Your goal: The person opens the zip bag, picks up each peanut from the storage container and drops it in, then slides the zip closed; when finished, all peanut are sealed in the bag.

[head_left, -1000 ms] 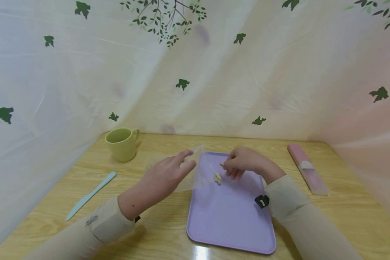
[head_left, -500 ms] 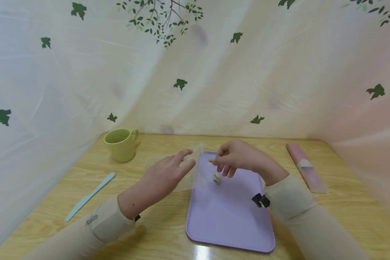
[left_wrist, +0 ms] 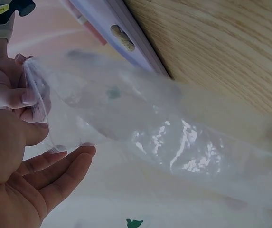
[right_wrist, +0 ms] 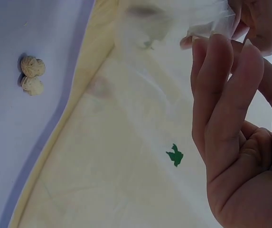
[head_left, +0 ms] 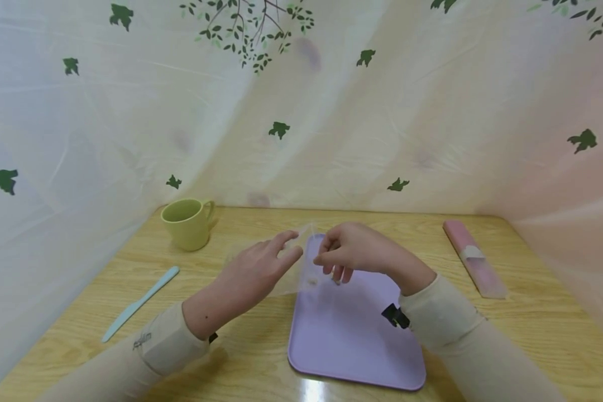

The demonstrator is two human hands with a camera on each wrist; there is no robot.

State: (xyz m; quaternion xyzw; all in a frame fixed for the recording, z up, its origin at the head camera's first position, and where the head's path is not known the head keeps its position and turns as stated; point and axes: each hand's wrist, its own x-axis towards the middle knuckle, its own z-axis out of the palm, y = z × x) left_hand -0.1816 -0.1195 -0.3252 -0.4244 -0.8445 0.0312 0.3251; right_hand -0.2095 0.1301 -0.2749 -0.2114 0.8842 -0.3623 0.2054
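My left hand holds a clear plastic bag by its mouth, the bag stretching sideways over the tray's left edge. At that mouth are the fingers of my right hand, loosely bent, with no peanut visible between them. A small pale shape shows through the bag in the head view, and a blurred dark spot shows in it in the left wrist view. One peanut in its shell lies on the purple tray, mostly hidden by my right fingers in the head view.
A yellow-green mug stands at the back left, with a light blue knife in front of it on the wooden table. To the right of the tray lies a pink case. A leaf-printed curtain closes off the back.
My right hand has moved left to the bag's mouth. The peanut it pinched half a second ago no longer shows in its fingers. My left hand has stayed in place.
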